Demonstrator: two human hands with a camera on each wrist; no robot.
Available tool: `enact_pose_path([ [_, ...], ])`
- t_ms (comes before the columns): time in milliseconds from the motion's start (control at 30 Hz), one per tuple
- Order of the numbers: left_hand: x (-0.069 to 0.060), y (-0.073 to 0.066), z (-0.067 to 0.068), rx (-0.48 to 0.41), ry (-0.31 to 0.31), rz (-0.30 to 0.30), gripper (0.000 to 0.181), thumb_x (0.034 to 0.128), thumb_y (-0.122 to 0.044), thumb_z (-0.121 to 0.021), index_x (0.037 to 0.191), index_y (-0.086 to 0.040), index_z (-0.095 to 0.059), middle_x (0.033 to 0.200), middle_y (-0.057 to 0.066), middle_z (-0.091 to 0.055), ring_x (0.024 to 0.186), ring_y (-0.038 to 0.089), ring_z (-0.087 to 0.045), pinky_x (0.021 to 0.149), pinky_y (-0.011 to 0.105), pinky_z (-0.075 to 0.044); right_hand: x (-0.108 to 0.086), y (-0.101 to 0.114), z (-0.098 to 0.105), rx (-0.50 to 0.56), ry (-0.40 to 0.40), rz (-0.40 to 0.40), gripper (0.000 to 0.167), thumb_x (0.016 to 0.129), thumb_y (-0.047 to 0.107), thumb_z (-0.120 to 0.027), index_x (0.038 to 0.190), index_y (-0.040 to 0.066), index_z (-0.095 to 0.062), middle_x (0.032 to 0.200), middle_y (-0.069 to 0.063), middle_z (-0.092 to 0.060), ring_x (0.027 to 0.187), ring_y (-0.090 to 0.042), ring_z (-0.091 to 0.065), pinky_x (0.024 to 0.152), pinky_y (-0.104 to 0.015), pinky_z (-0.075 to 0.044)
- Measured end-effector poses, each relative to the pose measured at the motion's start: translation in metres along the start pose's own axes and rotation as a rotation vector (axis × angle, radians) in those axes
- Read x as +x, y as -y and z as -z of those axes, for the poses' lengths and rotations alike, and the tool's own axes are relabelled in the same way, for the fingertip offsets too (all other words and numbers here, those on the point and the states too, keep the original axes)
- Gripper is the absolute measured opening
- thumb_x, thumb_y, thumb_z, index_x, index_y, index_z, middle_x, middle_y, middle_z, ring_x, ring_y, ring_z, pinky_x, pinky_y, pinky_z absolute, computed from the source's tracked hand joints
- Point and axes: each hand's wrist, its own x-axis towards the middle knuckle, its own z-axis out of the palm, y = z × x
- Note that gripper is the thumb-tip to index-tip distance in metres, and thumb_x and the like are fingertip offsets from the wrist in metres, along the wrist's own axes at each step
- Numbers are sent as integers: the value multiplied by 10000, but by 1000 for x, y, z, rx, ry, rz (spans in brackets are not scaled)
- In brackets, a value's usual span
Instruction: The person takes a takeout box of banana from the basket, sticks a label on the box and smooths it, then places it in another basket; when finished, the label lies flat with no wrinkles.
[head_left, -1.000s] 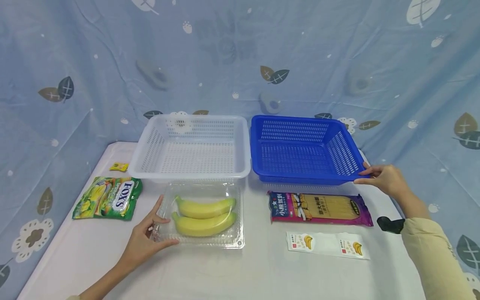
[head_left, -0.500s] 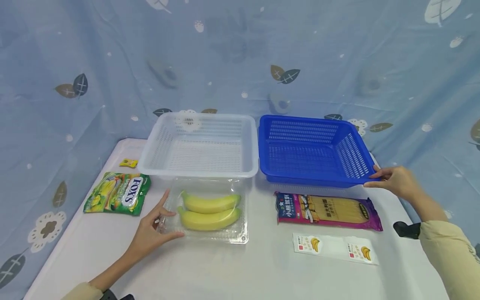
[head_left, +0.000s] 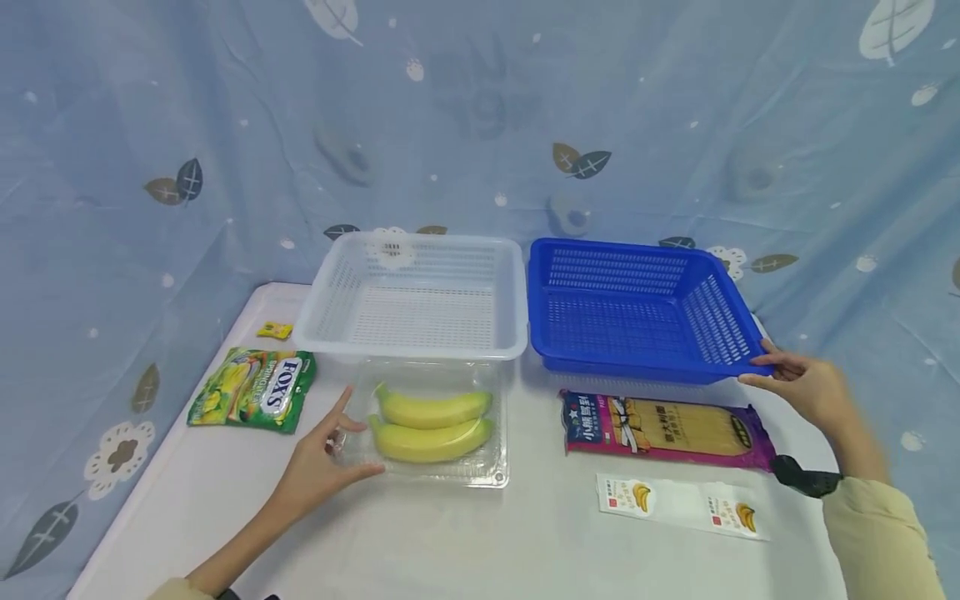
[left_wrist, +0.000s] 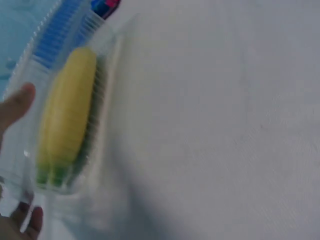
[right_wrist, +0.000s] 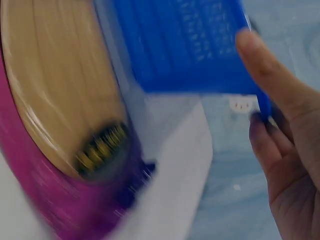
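Observation:
My left hand (head_left: 313,468) holds the left edge of a clear plastic clamshell box (head_left: 472,479). Two yellow bananas (head_left: 433,442) lie inside it, seen through the lid. In the left wrist view, the thumb is over the near end of the box and the fingertips (left_wrist: 34,220) are at its lower end; that view is blurred. At the far right, my right hand (head_left: 813,390) pinches the front right corner of a blue plastic basket (head_left: 622,365). The right wrist view has the thumb above the rim and fingers beneath it. No items show inside the basket.
A white basket (head_left: 412,346) stands beside the blue one, behind the box. In front of the blue basket lie a spaghetti pack (head_left: 675,429) and a strip of banana stickers (head_left: 682,504). A green FOX'S candy bag (head_left: 251,390) and a small yellow sweet (head_left: 275,330) lie left.
The head view has shifted, so everything appears further right in it. Both hands keep their holds on the clamshell box and the blue basket, which stay in place.

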Motion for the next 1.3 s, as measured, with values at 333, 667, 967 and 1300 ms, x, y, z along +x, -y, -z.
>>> enact_pose_path([
  [333, -11, -22, -13, 134, -39, -122, 655, 656, -212, -882, 1236, -113, -593, 1574, 150, -201, 1391, 452, -204, 1013, 725, -201, -25, -85, -64, 216, -403, -122, 625, 904, 358, -656, 1466, 295, -390, 1542, 47, -294, 1384, -177, -326, 963, -107, -343],
  [667, -12, -89, -83, -60, 33, -610, 512, 798, -142, -753, 1285, -130, -595, 1439, 118, -469, 1326, 269, -429, 1111, 354, -319, -109, 16, -76, 1380, -154, 19, 401, 948, -118, -467, 1288, 65, -573, 1250, 9, -639, 1067, -119, -640, 841, -245, -505],
  [967, -1, -136, -180, -213, 354, -443, 423, 803, -65, -769, 1203, -87, -635, 1238, 37, -642, 1129, 111, -594, 858, 154, -495, -138, 23, -110, 1292, 53, 53, 445, 947, -156, -427, 1302, 84, -547, 1289, 19, -616, 1137, -125, -602, 879, -233, -503],
  [1300, 27, -147, -243, 7, 417, -363, 445, 737, -124, -823, 1150, -62, -670, 1171, 13, -672, 1121, 103, -592, 963, 176, -433, -146, 39, -128, 922, 173, -135, 502, 910, 11, -625, 1378, 14, -443, 1238, 153, -620, 1102, -16, -596, 850, -215, -520],
])
